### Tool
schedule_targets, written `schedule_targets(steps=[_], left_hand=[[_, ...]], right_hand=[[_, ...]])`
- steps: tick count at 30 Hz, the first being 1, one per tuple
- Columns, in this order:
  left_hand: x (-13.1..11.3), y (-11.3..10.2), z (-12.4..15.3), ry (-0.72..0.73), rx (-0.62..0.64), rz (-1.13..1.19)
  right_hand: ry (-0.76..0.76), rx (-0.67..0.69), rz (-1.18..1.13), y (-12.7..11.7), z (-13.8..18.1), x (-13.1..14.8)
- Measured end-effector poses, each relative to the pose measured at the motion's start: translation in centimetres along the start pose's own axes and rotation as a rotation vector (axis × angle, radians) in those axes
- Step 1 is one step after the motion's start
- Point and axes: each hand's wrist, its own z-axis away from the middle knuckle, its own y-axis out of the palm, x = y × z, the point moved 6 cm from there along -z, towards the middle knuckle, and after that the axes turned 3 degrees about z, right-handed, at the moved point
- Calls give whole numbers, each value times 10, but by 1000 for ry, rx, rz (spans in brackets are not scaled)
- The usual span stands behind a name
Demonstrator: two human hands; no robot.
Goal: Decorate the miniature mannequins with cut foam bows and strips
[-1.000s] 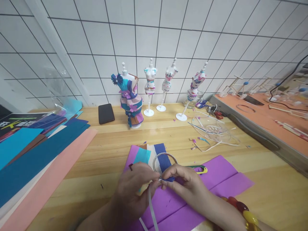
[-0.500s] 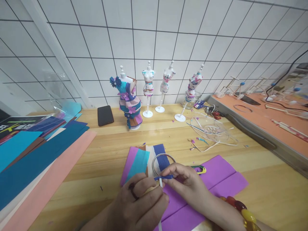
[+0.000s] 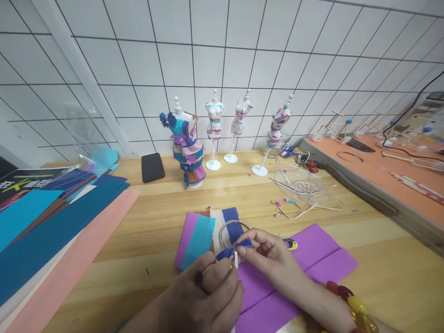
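Observation:
Between the fingertips of both hands is a small piece of dark blue crepe paper [image 3: 225,253], gathered at its middle beside a narrow white strip [image 3: 236,260]. My right hand [image 3: 268,254] pinches the blue piece between thumb and fingers. My left hand [image 3: 211,296] is closed near its other end, and the white strip runs down by its fingers; the exact grip is hidden. Just behind the fingers a thin ring [image 3: 221,237] lies partly covered. Coloured crepe paper pieces [image 3: 201,233] lie under and behind it, with purple crepe paper [image 3: 322,256] under my right hand.
A decorated dress form [image 3: 189,150] and several small mannequins on stands [image 3: 213,127] line the wall. A phone [image 3: 152,167] and long paper sheets [image 3: 65,236] lie left. A green-and-yellow handled tool [image 3: 292,244], a clear dish [image 3: 305,185] and an orange-topped surface [image 3: 391,169] are right.
The blue paper has gone from a narrow, straight piece to a bunched shape spreading on both sides of the white strip. My left hand has shifted slightly; my right hand has risen a little.

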Motion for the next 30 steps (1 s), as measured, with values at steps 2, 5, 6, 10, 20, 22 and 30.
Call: schedule_targets(steps=[2, 5, 6, 10, 20, 22, 30], left_hand=[[-1, 3, -1, -11, 56, -42], [-3, 6, -2, -1, 119, -88], [-4, 6, -3, 13, 130, -100], [-5, 7, -3, 21, 137, -86], [34, -2, 6, -500, -230, 227], [40, 4, 7, -604, -203, 297], [42, 19, 10, -700, -83, 460]], right_hand=[[5, 7, -29, 0, -1, -1], [15, 20, -54, 0, -2, -3], [19, 20, -57, 0, -2, -3], [28, -7, -56, -3, -3, -4], [57, -2, -60, -1, -3, -8], [56, 20, -51, 2, -2, -8], [-35, 25, 131, 4, 1, -5]])
